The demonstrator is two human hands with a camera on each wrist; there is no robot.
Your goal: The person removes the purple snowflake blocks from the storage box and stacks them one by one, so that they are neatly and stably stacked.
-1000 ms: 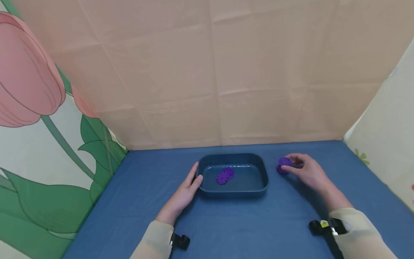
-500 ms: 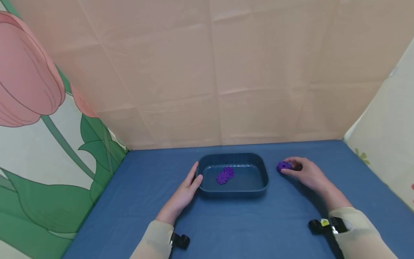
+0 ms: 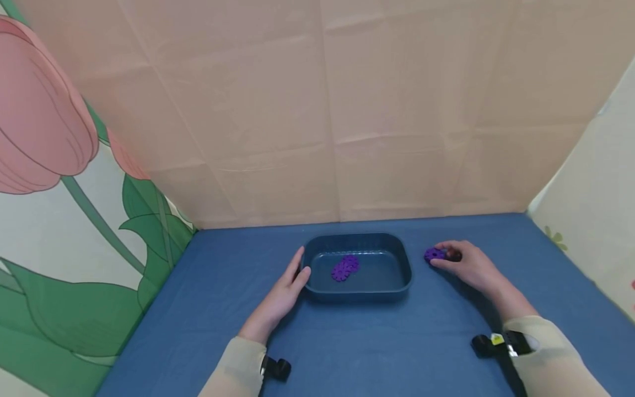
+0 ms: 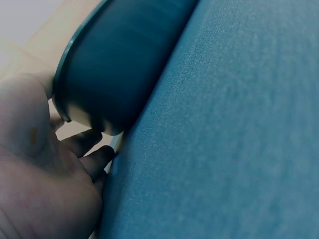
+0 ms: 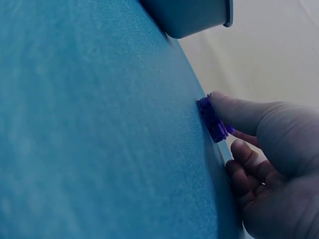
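Observation:
A dark blue rectangular tray (image 3: 357, 292) stands on the table, with overlapping purple notched snowflake discs (image 3: 344, 268) lying in it. At its left end my left hand (image 3: 278, 298) holds the rim and outer wall, thumb at the front corner and fingers along the side. To the right of the tray, my right hand (image 3: 473, 267) pinches purple snowflake discs (image 3: 434, 254) low at the cloth. In the right wrist view the thumb (image 5: 239, 112) presses against the discs (image 5: 212, 119); the fingertips behind them are partly hidden, and how many discs there are I cannot tell.
Blue cloth (image 3: 357, 347) covers the table. Behind it rises a creased beige sheet (image 3: 317, 121). A wall with painted tulips (image 3: 44, 110) borders the left side, and a pale wall (image 3: 595, 209) the right. Each wrist carries a small black camera (image 3: 278, 369).
My right hand has lowered slightly, and the purple disc raised upright a second ago now lies lower among its fingers. The left hand and the tray have stayed in place.

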